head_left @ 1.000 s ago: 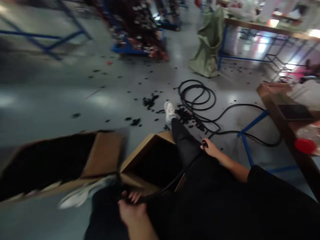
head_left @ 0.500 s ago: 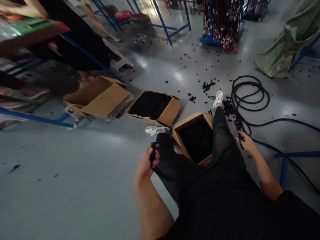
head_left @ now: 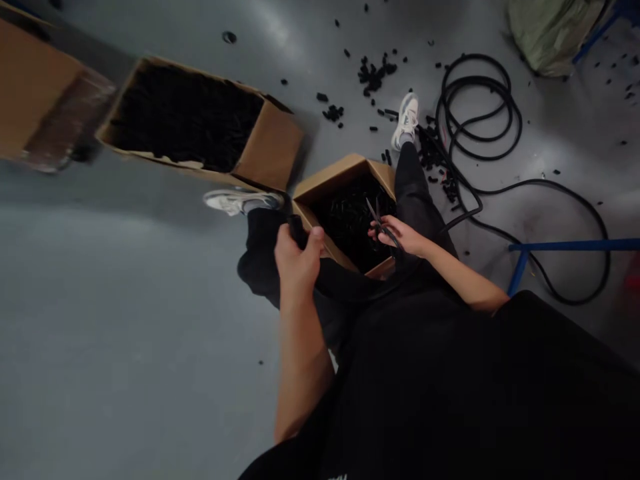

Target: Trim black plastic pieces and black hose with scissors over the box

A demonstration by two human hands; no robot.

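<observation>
My left hand (head_left: 299,257) is closed around the end of a black tube (head_left: 298,231), left of the nearer box. From that hand the tube runs low across my dark clothes, where it is hard to make out. My right hand (head_left: 395,235) grips a pair of scissors (head_left: 379,217), their blades parted and pointing up and away over the box. Between my legs stands the open cardboard box (head_left: 330,175), holding many short black cut pieces (head_left: 345,213). The two hands are apart, and the scissors do not touch the tube end.
A second cardboard box (head_left: 273,148) full of black pieces stands at the upper left, with another box (head_left: 37,93) beyond it. Long black tubing (head_left: 480,80) lies coiled on the right. Loose pieces (head_left: 373,75) litter the floor near a blue metal bar (head_left: 575,245).
My view has tipped downward. My right hand with the scissors has moved left, from beside my right leg to over the nearer box. My left hand still holds the tube.
</observation>
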